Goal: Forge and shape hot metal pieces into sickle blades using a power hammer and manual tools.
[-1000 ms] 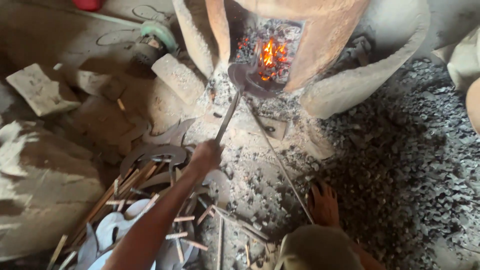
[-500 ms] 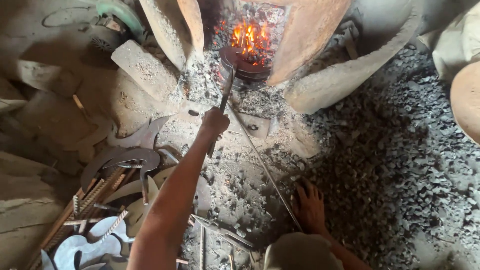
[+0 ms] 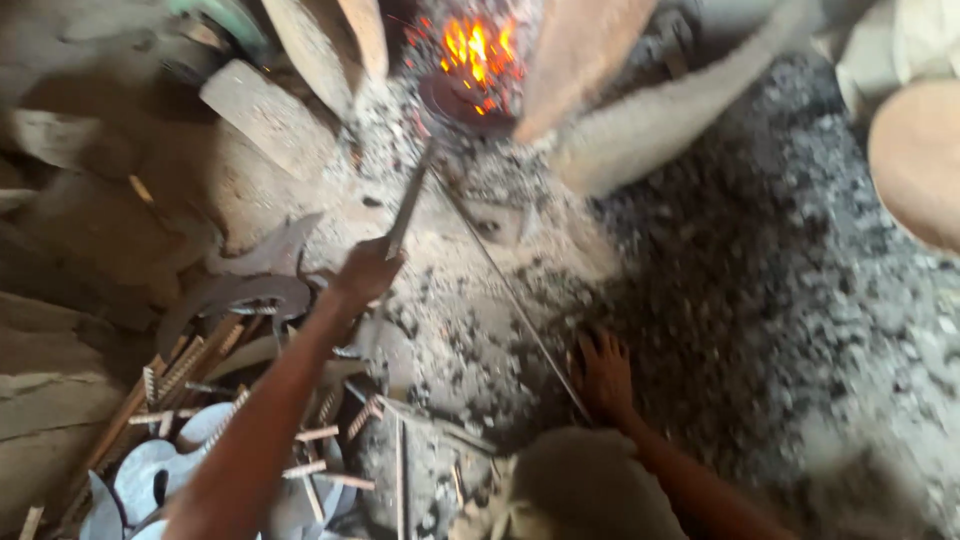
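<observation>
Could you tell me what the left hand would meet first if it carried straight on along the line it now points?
The left hand grips a metal rod aimed up at the fire. Going on, it would probably first meet the ash, then the dark pan beneath the glowing coals; depth is unclear.

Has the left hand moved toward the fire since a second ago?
Yes. The left hand, gripping the flat metal bar, now sits closer to the glowing coals than before; it has pushed forward toward the fire. The camera also shifted.

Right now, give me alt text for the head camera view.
Left hand grips a long dark metal rod reaching toward a glowing orange coal fire; right hand rests flat on grey ashy ground.
</observation>
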